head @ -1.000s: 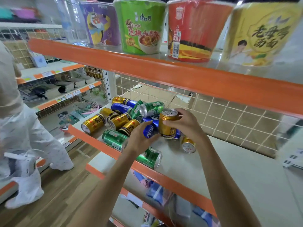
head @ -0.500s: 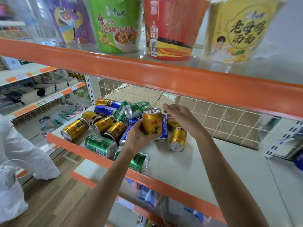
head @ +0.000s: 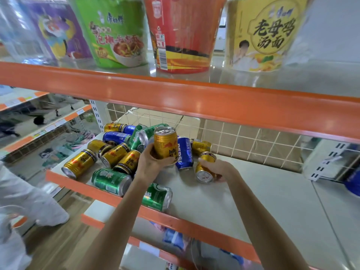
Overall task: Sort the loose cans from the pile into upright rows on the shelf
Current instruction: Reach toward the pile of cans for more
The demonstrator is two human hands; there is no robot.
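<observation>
A pile of gold, green and blue cans [head: 116, 152] lies on its side at the left end of the grey shelf [head: 263, 201]. My left hand [head: 150, 164] holds one gold can [head: 165, 145] upright above the pile's right edge. My right hand [head: 218, 169] grips a second gold can [head: 205, 169] that lies on the shelf with its base toward me. A blue Pepsi can [head: 184, 152] stands tilted between the two hands, and another gold can [head: 201, 146] lies behind it.
The orange lip of the upper shelf [head: 194, 102] hangs close above the cans, with instant-noodle bowls [head: 183, 34] on it. A wire grid [head: 253, 143] backs the shelf. A green can [head: 157, 196] lies at the orange front edge. A person in white [head: 23, 201] is at the left.
My right hand has come down from behind the pile onto the lying gold can and closed round it. My left hand still holds its gold can upright. The view moved closer.
</observation>
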